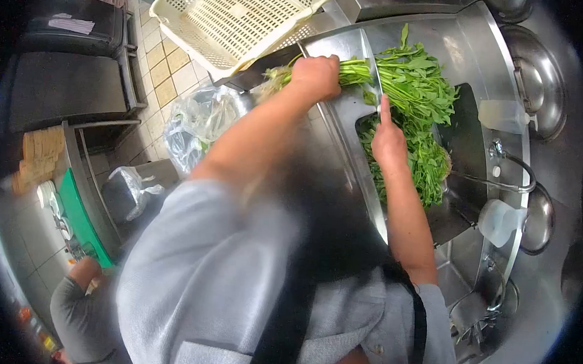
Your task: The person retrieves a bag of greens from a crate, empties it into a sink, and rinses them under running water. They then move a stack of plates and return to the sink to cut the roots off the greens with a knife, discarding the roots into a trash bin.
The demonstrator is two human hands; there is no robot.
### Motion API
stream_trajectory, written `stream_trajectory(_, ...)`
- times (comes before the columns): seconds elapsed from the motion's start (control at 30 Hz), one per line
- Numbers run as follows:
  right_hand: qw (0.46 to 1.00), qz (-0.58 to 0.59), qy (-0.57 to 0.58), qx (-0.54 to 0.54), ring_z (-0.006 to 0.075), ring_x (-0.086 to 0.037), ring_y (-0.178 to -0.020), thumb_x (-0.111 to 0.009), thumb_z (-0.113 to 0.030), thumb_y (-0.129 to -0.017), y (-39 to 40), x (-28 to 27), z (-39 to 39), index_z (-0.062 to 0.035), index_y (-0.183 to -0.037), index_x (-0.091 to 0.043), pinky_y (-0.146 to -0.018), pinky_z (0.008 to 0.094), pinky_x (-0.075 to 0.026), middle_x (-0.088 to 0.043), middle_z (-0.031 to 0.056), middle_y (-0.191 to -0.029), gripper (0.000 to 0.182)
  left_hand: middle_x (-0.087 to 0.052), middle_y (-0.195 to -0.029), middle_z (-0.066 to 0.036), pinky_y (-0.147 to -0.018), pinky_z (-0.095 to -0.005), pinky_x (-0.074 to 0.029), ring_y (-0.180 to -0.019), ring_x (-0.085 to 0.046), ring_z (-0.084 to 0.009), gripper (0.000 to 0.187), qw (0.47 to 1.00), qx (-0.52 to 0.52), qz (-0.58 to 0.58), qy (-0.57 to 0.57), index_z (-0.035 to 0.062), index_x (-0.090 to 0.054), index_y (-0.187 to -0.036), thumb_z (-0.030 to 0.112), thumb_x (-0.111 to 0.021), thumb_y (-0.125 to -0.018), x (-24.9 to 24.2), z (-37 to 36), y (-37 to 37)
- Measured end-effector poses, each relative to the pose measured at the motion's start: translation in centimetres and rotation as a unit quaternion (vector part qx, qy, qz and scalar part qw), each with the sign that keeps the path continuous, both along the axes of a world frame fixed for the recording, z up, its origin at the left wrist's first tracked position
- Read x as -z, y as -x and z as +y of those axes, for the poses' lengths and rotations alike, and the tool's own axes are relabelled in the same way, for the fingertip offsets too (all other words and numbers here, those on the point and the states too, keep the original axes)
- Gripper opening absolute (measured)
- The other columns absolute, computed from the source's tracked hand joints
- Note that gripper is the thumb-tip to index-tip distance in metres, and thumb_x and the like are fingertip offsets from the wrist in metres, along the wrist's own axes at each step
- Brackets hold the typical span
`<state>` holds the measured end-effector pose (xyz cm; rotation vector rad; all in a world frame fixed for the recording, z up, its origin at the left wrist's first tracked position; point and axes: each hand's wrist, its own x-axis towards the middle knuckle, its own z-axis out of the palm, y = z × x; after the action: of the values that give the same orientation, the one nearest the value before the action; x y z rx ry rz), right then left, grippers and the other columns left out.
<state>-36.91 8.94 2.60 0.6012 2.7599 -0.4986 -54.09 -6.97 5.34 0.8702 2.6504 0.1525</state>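
My left hand (317, 76) is closed around the stems of a bunch of leafy greens (418, 82), near the root end. Pale, stringy roots (274, 82) stick out on the left side of that fist. In my right hand (389, 142) is a knife (372, 62), with the index finger stretched along it. Its long blade lies across the stems, between the left hand and the leaves. More cut-looking greens (417, 168) are heaped in the sink below my right hand, partly hidden by the forearm.
A cream perforated plastic basket (236, 23) stands beyond my left hand. Below it hangs a clear plastic bag (200, 123). A faucet (529, 176) and plastic scoops (502, 118) line the sink's right side. Another person's arm (82, 283) is by a green board (82, 215) at lower left.
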Motion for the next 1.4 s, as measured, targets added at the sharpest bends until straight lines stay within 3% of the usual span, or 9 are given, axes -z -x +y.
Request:
stream_trajectory(0.2,0.999,-0.014,0.032,0.013,0.0439,-0.067,-0.087,-0.052,-0.012,-0.098,0.0,0.1,0.2,-0.0268,-0.16,-0.008,-0.079,0.0509,-0.051,-0.067,0.0294,-0.098,0.078,-0.071,-0.105,-0.019,-0.085,-0.0445,-0.054,-0.1,-0.068,-0.0344,0.056,0.968,-0.213,-0.091,-0.098,0.0068,-0.061,-0.119,0.031,-0.075,-0.071,-0.9,-12.2,-3.6)
stream_trajectory(0.43,0.999,0.01,0.035,0.012,0.0456,-0.065,-0.089,-0.052,-0.007,-0.097,-0.1,-0.3,0.0,-0.0285,-0.159,-0.01,-0.08,0.0512,-0.049,-0.067,0.0301,-0.099,0.078,-0.072,-0.103,-0.019,-0.087,-0.0455,-0.054,-0.1,-0.069,-0.0356,0.063,0.924,-0.38,-0.03,0.04,0.0109,-0.06,-0.126,0.028,-0.077,-0.068,4.2,-29.5,-3.9)
stream_trajectory(0.67,0.999,-0.014,0.042,0.02,0.0462,-0.065,-0.086,-0.052,-0.01,-0.098,0.3,-1.5,-0.2,-0.0288,-0.159,-0.01,-0.078,0.0519,-0.05,-0.067,0.0299,-0.096,0.077,-0.049,-0.147,-0.016,-0.107,-0.0423,-0.044,-0.133,-0.049,-0.0348,0.101,0.928,-0.349,-0.018,0.132,0.0161,-0.031,-0.153,0.041,-0.085,-0.071,13.1,-36.2,-1.8)
stream_trajectory(0.73,0.999,-0.01,0.044,0.029,0.0461,-0.065,-0.086,-0.052,-0.01,-0.098,-0.1,-1.5,0.1,-0.0293,-0.159,-0.01,-0.078,0.0521,-0.05,-0.067,0.0295,-0.096,0.077,-0.061,-0.134,-0.013,-0.101,-0.0425,-0.049,-0.122,-0.059,-0.0326,0.07,0.933,-0.345,-0.012,0.096,0.0138,-0.054,-0.138,0.037,-0.08,-0.078,13.2,-34.6,-2.1)
stream_trajectory(0.9,0.99,0.101,0.09,0.045,0.0464,-0.066,-0.09,-0.057,-0.012,-0.097,-2.8,-3.6,-0.1,-0.0311,-0.159,-0.016,-0.078,0.0511,-0.052,-0.068,0.0287,-0.102,0.077,-0.072,-0.089,-0.017,-0.081,-0.0466,-0.054,-0.088,-0.07,-0.0352,0.02,0.949,-0.297,-0.021,-0.103,0.0056,-0.072,-0.091,0.024,-0.07,-0.082,9.5,-23.9,-4.2)
stream_trajectory(1.07,0.967,0.216,0.109,0.078,0.0475,-0.063,-0.106,-0.057,-0.008,-0.096,-7.3,-8.0,0.3,-0.0215,-0.157,-0.025,-0.086,0.0479,-0.052,-0.061,0.0286,-0.126,0.07,-0.063,-0.122,-0.018,-0.102,-0.0443,-0.046,-0.118,-0.058,-0.0341,0.047,0.953,-0.015,-0.033,-0.3,0.0072,-0.064,-0.121,0.024,-0.078,-0.078,2.4,-7.8,-6.2)
stream_trajectory(1.13,0.947,0.286,0.122,0.081,0.0457,-0.059,-0.116,-0.056,-0.007,-0.096,-9.5,-8.4,0.8,-0.014,-0.156,-0.026,-0.092,0.0456,-0.05,-0.053,0.0267,-0.138,0.067,-0.043,-0.149,-0.02,-0.112,-0.0477,-0.037,-0.135,-0.044,-0.0392,0.074,0.942,0.063,-0.031,-0.328,0.0099,-0.052,-0.138,0.032,-0.082,-0.074,0.5,-1.5,-5.4)
stream_trajectory(1.23,0.94,0.226,0.177,0.187,0.0441,-0.054,-0.124,-0.055,-0.007,-0.096,-13.6,-9.3,1.5,-0.0109,-0.156,-0.027,-0.098,0.0434,-0.047,-0.047,0.0252,-0.145,0.066,-0.017,-0.161,-0.023,-0.118,-0.0573,-0.024,-0.147,-0.021,-0.0473,0.112,0.969,0.118,0.044,-0.212,0.0143,-0.022,-0.157,0.039,-0.086,-0.068,0.6,7.1,-4.5)
stream_trajectory(1.4,0.913,0.144,0.188,0.332,0.0406,-0.052,-0.13,-0.055,-0.008,-0.094,-20.9,-9.7,1.9,-0.0124,-0.156,-0.029,-0.102,0.04,-0.045,-0.047,0.0232,-0.146,0.067,-0.023,-0.158,-0.025,-0.113,-0.0602,-0.029,-0.144,-0.026,-0.0457,0.115,0.989,0.135,0.024,0.056,0.01,-0.016,-0.158,0.032,-0.085,-0.068,1.8,15.5,-1.8)
